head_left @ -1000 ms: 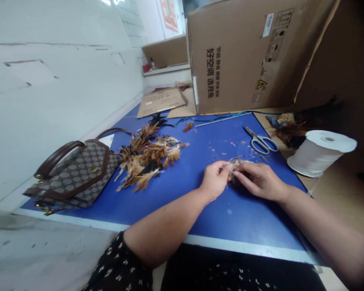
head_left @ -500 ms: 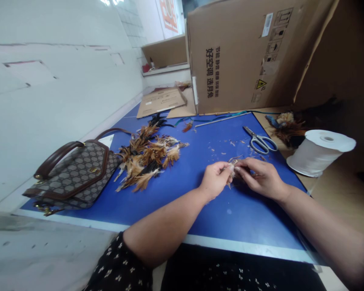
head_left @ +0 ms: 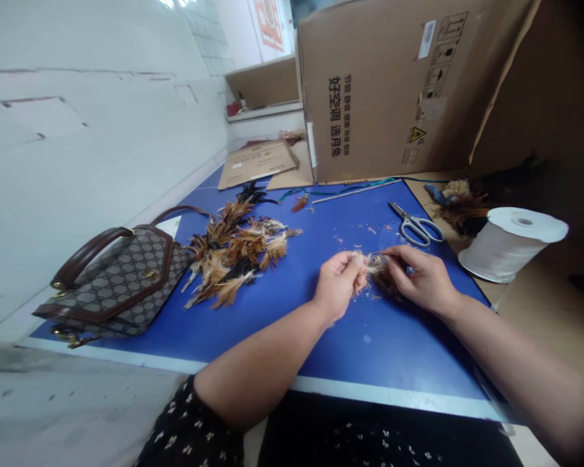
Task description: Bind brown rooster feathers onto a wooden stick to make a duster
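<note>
My left hand is closed, with thumb and fingers pinching a small bunch of brown and pale feathers. Just to its right, my right hand pinches a thin strand beside the bunch; whether this is thread or a quill I cannot tell. Part of the bunch spreads under my right fingers. Feather scraps dot the blue table mat beyond my hands. Grey-handled scissors lie past my right hand with their blades slightly apart.
Left of my hands lies a pile of brown and black feathers, next to a patterned handbag. On the right stand a white spool and more dark feathers. A large cardboard box rises at the back, beside flat cardboard.
My hands have moved slightly apart, the left one shifting left. More of the feather bunch shows between them, and the thin strand now stretches from my right fingertips.
</note>
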Tool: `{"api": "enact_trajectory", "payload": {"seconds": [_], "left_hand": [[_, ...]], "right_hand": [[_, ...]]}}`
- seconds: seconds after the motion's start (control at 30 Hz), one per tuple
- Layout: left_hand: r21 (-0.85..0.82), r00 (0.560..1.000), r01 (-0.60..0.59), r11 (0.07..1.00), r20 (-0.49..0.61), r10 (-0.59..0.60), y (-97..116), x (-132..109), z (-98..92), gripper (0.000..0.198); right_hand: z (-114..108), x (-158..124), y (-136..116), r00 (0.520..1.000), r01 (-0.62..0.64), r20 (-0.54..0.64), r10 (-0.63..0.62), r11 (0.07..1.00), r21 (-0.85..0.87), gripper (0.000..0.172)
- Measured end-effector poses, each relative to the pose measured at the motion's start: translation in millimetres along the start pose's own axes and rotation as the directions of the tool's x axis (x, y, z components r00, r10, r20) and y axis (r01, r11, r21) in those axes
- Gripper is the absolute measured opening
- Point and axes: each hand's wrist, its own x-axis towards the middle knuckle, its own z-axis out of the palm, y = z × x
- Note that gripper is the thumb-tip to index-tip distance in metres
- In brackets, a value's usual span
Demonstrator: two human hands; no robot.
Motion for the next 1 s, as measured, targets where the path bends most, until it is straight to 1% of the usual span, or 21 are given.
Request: {"api": "enact_trajectory", "payload": {"seconds": [0.13, 0.2, 0.27, 0.3, 0.37, 0.47, 0.53, 0.63, 0.83, 0.93, 1.0], "left_hand": [[-0.103, 1.000, -0.013, 0.995, 0.026, 0.015, 6.2, 1.9, 0.5, 0.034], [-0.129, 0.998, 0.002, 0.992, 0.060, 0.005, 7.2, 1.0, 1.2, 0.034], [-0.138, 0.995, 0.028, 0.990, 0.103, -0.013, 6.4, -0.4, 1.7, 0.033], [-0.137, 0.992, 0.039, 0.990, 0.121, -0.022, 5.7, -1.1, 1.9, 0.033], [-0.131, 0.990, 0.052, 0.990, 0.140, -0.034, 4.5, -2.0, 2.4, 0.033], [-0.118, 0.993, 0.041, 0.992, 0.114, -0.028, 5.0, -1.8, 3.2, 0.033], [-0.102, 0.997, 0.025, 0.995, 0.079, -0.017, 6.5, -0.8, 3.6, 0.035], [-0.067, 0.999, 0.005, 0.998, 0.039, -0.003, 7.9, 1.0, 2.8, 0.038], [0.017, 1.000, 0.013, 1.000, -0.002, -0.013, 3.5, 1.8, -1.0, 0.038], [0.088, 0.999, -0.012, 0.996, -0.034, 0.015, 0.5, 1.9, -2.7, 0.037], [0.174, 0.997, -0.036, 0.984, -0.067, 0.048, 0.9, 2.1, -4.3, 0.035]], "right_hand": [[0.2, 0.4, -2.5, 1.000, 0.023, 0.020, -0.024, 0.999, 0.028, 0.025], [0.4, 0.4, -3.6, 0.998, 0.045, 0.030, -0.046, 0.998, 0.038, 0.032], [0.7, 0.8, -4.3, 0.995, 0.067, 0.064, -0.071, 0.996, 0.062, 0.041], [0.8, 1.1, -4.5, 0.992, 0.079, 0.088, -0.086, 0.994, 0.081, 0.043], [0.7, 2.2, -4.5, 0.986, 0.103, 0.118, -0.118, 0.987, 0.123, 0.038], [-0.5, 4.2, -3.8, 0.980, 0.126, 0.132, -0.148, 0.979, 0.159, 0.023], [-1.9, 5.6, -3.4, 0.977, 0.128, 0.146, -0.153, 0.977, 0.170, 0.020], [-4.0, 6.9, -3.3, 0.976, 0.126, 0.155, -0.154, 0.976, 0.177, 0.020], [-11.3, 7.6, -7.4, 0.993, 0.095, 0.053, -0.105, 0.982, 0.162, 0.010], [-15.9, 7.7, -11.0, 0.999, 0.054, 0.002, -0.055, 0.988, 0.142, 0.007], [-17.5, 7.4, -11.5, 0.999, 0.033, -0.040, -0.028, 0.993, 0.118, 0.005]]}}
